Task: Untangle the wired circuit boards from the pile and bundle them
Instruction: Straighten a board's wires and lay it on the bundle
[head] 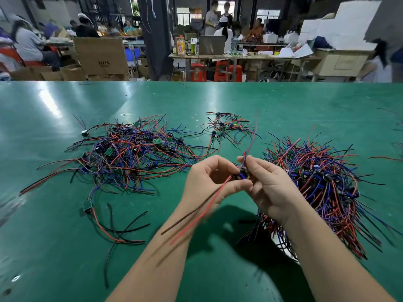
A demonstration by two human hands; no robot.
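While a small dark wired circuit board (242,174) is pinched by left hand (207,184) and right hand (270,188), the centre-left tangled red-blue-black wire pile (130,153) is left unsorted.

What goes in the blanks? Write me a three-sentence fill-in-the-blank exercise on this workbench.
1. The left hand and the right hand pinch one small wired board between them above the ____ table.
2. The loose tangled pile lies to the ____ of the hands.
3. From the held board, a black wire and a ____ wire trail back over the left forearm.

Missing words: green; left; red.
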